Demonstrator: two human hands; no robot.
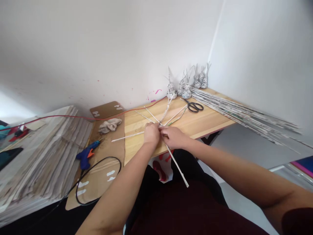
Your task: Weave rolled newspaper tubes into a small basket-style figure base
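Observation:
My left hand (152, 133) and my right hand (174, 136) meet at the front edge of the wooden table (137, 150). Both are closed on the middle of a star of rolled paper sticks (177, 164). The sticks spread out from between my fingers: one points left, several point to the back, and one hangs down toward my lap. My fingers partly hide the crossing point of the sticks.
Black scissors (195, 106) lie behind my right hand, near small woven paper figures (186, 91). Long paper rolls (234, 112) overhang the right edge. A blue glue gun (85, 156), a rag (110, 125) and stacked newspapers (56, 153) are at left. A red cord (61, 115) runs behind.

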